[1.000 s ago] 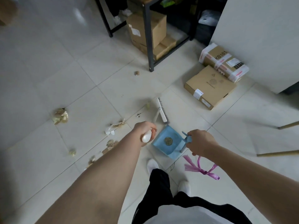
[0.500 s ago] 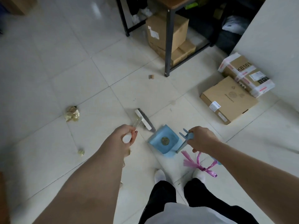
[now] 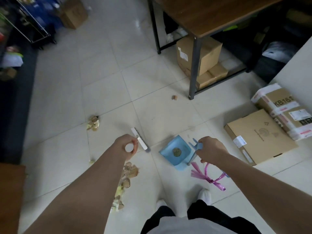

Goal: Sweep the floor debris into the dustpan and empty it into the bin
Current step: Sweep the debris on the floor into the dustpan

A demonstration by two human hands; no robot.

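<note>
A tiled floor (image 3: 104, 92) is seen from above, looking down past two bare forearms. Nearest, just beside white-socked feet, crumpled paper scraps (image 3: 125, 181) are scattered under the left forearm, and a purple ribbon (image 3: 209, 177) lies below the right wrist.

The left hand (image 3: 125, 146) is clenched around the white end of a broom handle; the broom head (image 3: 140, 140) is seen just beyond it, at or close to the tiles, whether touching cannot be told. The right hand (image 3: 210, 150) is closed in a grip on the upright handle of a blue dustpan (image 3: 175, 152), which is held low between the hands with one brownish piece of debris inside.

Further out, a gold wrapper (image 3: 92, 123) lies to the left, a tiny scrap (image 3: 92, 161) sits near the left forearm, and a small cork-like piece (image 3: 174, 97) rests near a dark leg of the bench (image 3: 219, 14). Cardboard boxes (image 3: 260, 137) are stacked to the right. No bin can be made out.

Most debris is judged as not yet collected. If the dustpan is tipped while it is repositioned, the piece inside could slide out. The ribbon could be tangled in the bristles, and the scraps near the feet could be stepped on or scattered by a hard stroke.
</note>
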